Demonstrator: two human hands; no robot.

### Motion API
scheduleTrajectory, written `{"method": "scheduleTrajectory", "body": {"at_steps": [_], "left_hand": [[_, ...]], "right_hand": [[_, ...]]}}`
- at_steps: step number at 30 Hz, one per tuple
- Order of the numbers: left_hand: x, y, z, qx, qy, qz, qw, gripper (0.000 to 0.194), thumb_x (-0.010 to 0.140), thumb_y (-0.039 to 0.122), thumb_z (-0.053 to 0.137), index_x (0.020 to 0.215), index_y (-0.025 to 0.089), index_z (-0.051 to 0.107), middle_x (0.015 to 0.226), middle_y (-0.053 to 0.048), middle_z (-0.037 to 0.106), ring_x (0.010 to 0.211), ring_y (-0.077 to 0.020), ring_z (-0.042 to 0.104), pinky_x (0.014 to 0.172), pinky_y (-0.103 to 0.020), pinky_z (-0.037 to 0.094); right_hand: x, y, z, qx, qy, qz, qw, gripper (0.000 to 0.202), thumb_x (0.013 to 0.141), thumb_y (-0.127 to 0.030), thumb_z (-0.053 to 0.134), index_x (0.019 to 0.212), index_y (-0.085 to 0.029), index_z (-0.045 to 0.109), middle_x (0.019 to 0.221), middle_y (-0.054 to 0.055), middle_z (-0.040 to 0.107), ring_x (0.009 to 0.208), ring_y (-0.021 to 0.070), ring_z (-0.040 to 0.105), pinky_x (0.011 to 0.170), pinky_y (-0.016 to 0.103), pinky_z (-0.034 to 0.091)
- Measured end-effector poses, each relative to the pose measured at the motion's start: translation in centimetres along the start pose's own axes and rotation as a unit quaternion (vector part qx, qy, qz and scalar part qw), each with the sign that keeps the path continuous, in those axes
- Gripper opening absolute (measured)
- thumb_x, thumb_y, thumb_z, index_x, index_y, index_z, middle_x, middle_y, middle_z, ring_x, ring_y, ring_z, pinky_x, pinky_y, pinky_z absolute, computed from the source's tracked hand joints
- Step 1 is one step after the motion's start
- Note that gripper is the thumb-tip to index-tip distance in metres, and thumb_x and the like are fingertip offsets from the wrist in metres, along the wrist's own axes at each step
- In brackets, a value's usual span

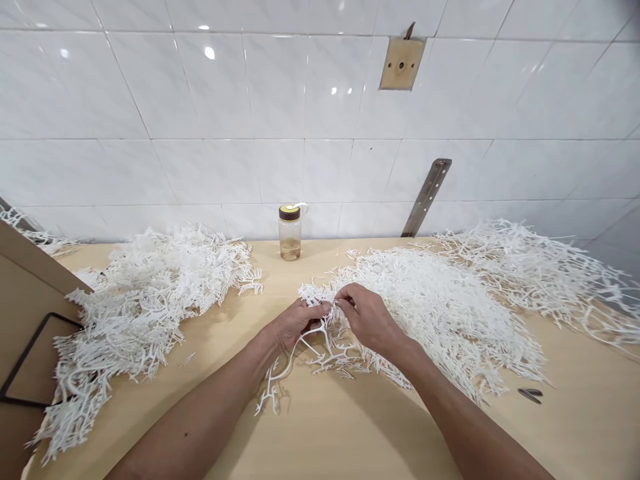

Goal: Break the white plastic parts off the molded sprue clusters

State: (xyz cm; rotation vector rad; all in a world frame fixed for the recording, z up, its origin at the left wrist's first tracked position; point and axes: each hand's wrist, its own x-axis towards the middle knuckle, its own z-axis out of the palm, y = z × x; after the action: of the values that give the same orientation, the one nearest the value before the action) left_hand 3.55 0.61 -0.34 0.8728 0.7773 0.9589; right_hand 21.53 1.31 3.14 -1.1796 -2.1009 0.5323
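My left hand (299, 321) is closed around a bunch of white branching plastic stems (325, 331), whose forked ends hang down below the palm. My right hand (363, 317) meets it from the right in a pinch, thumb against fingertips, at the bunch's upper edge. What sits between those fingertips is too small to make out. Just behind and right of both hands spreads a large heap of short white plastic twigs (440, 307). A few loose branches lie on the wooden table (320, 433) under my hands.
Another white twig pile (155, 300) covers the left side, against a brown box (30, 287) with a black wire handle. Longer branched stems (545, 267) lie at the far right. A lidded bottle (290, 233) stands near the tiled wall. Small dark snips (531, 395) rest at right.
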Motion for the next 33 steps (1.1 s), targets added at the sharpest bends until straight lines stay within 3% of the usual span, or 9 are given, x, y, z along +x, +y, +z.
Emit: {"method": "scheduleTrajectory", "body": {"at_steps": [3, 9, 14, 16, 22, 29, 33], "left_hand": [[-0.1, 0.3, 0.3, 0.015, 0.019, 0.01, 1.0, 0.043, 0.059, 0.042, 0.088, 0.065, 0.013, 0.057, 0.055, 0.005, 0.045, 0.047, -0.0052, 0.036, 0.047, -0.022, 0.026], [-0.5, 1.4, 0.9, 0.04, 0.03, 0.035, 0.998, 0.046, 0.055, 0.044, 0.089, 0.064, 0.013, 0.056, 0.055, 0.006, 0.043, 0.049, -0.0042, 0.031, 0.047, -0.022, 0.022], [-1.2, 1.2, 1.5, 0.058, -0.037, 0.007, 0.998, 0.047, 0.052, 0.042, 0.091, 0.066, 0.014, 0.055, 0.057, 0.006, 0.044, 0.048, -0.0041, 0.03, 0.045, -0.022, 0.018], [-1.2, 0.8, 1.6, 0.052, -0.043, 0.012, 0.998, 0.047, 0.054, 0.043, 0.09, 0.068, 0.014, 0.056, 0.059, 0.006, 0.045, 0.049, -0.0043, 0.032, 0.046, -0.021, 0.02], [-0.5, 0.4, 1.4, 0.035, 0.048, 0.055, 0.997, 0.045, 0.059, 0.048, 0.086, 0.07, 0.013, 0.059, 0.063, 0.002, 0.051, 0.054, -0.0074, 0.041, 0.053, -0.022, 0.031], [-0.4, 0.5, 1.3, 0.048, 0.046, 0.068, 0.995, 0.048, 0.057, 0.05, 0.086, 0.07, 0.013, 0.059, 0.06, 0.004, 0.048, 0.053, -0.0072, 0.037, 0.051, -0.023, 0.027], [-0.3, 0.3, 1.1, 0.079, 0.044, 0.086, 0.992, 0.049, 0.061, 0.054, 0.083, 0.07, 0.013, 0.058, 0.06, 0.004, 0.045, 0.053, -0.0067, 0.034, 0.051, -0.023, 0.025]], "right_hand": [[-0.1, -0.2, 0.9, -0.089, 0.042, -0.042, 0.994, 0.016, 0.093, -0.015, 0.043, 0.083, -0.019, 0.055, 0.086, 0.006, 0.062, 0.076, 0.0188, 0.057, 0.068, 0.031, 0.042], [-0.1, -0.4, 2.1, -0.1, 0.056, 0.018, 0.993, 0.014, 0.092, -0.015, 0.045, 0.084, -0.019, 0.054, 0.086, 0.006, 0.062, 0.074, 0.0189, 0.056, 0.066, 0.03, 0.039], [0.6, 1.0, 1.2, -0.117, 0.112, 0.103, 0.981, 0.021, 0.093, -0.018, 0.039, 0.077, -0.019, 0.053, 0.079, 0.007, 0.061, 0.066, 0.0187, 0.054, 0.061, 0.031, 0.038], [0.9, 1.6, 0.4, -0.105, 0.135, 0.106, 0.979, 0.018, 0.09, -0.019, 0.044, 0.075, -0.02, 0.053, 0.078, 0.006, 0.062, 0.068, 0.0189, 0.054, 0.063, 0.031, 0.039], [0.5, 1.4, -0.4, 0.031, 0.042, 0.086, 0.995, 0.012, 0.084, -0.027, 0.054, 0.082, -0.02, 0.063, 0.068, 0.0, 0.062, 0.059, 0.0154, 0.055, 0.057, 0.028, 0.044], [0.3, 0.3, -0.5, 0.126, -0.055, 0.124, 0.983, 0.024, 0.086, -0.036, 0.054, 0.093, -0.019, 0.069, 0.071, 0.0, 0.064, 0.05, 0.0129, 0.059, 0.052, 0.027, 0.05], [0.3, 0.2, -0.6, 0.14, -0.086, 0.137, 0.977, 0.028, 0.087, -0.041, 0.055, 0.09, -0.018, 0.07, 0.072, 0.001, 0.065, 0.047, 0.0124, 0.061, 0.045, 0.024, 0.047]]}}
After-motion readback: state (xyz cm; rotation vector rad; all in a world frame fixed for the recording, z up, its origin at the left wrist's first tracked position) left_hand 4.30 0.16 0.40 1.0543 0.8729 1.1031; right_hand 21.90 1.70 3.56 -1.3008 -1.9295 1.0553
